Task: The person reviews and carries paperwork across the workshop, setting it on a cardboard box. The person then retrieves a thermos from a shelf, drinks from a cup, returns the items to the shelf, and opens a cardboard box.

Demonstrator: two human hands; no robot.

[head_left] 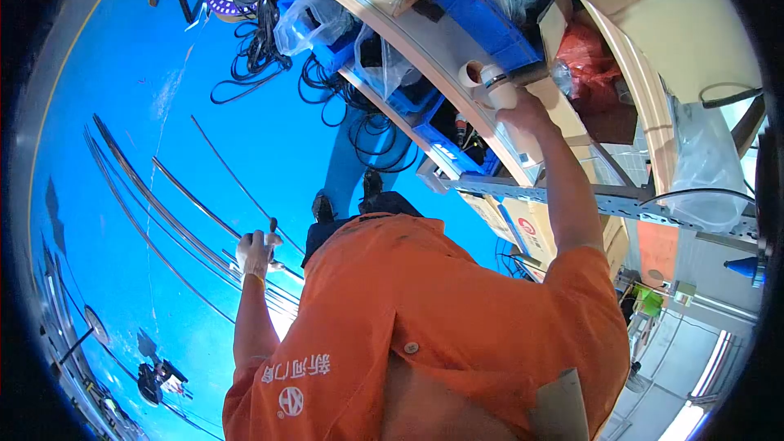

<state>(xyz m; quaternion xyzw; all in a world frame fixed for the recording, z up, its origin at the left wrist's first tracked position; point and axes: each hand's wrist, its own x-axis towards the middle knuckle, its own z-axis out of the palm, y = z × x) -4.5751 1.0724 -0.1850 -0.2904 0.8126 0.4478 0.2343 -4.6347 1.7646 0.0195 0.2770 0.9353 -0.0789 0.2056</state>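
Observation:
My right hand (529, 114) is at the shelf, its fingers closed round a white cylindrical object with a grey band (500, 86), perhaps a bottle or a roll. Touching or just beside that is a round white piece with a brown centre (470, 74). Low on the other side, my left hand (255, 255) is closed on a small tool with a dark end (273, 224); its kind is not clear. Beneath that hand, long thin dark strips (192, 229) lie or hang over the blue floor.
The shelf carries a blue bin (486, 20) with plastic bags, and a red bag (586, 57) in a carton. Lower down are blue crates (457, 145) and coiled black cables (265, 24). Cardboard boxes (531, 224) stand under the metal shelf beam (572, 193).

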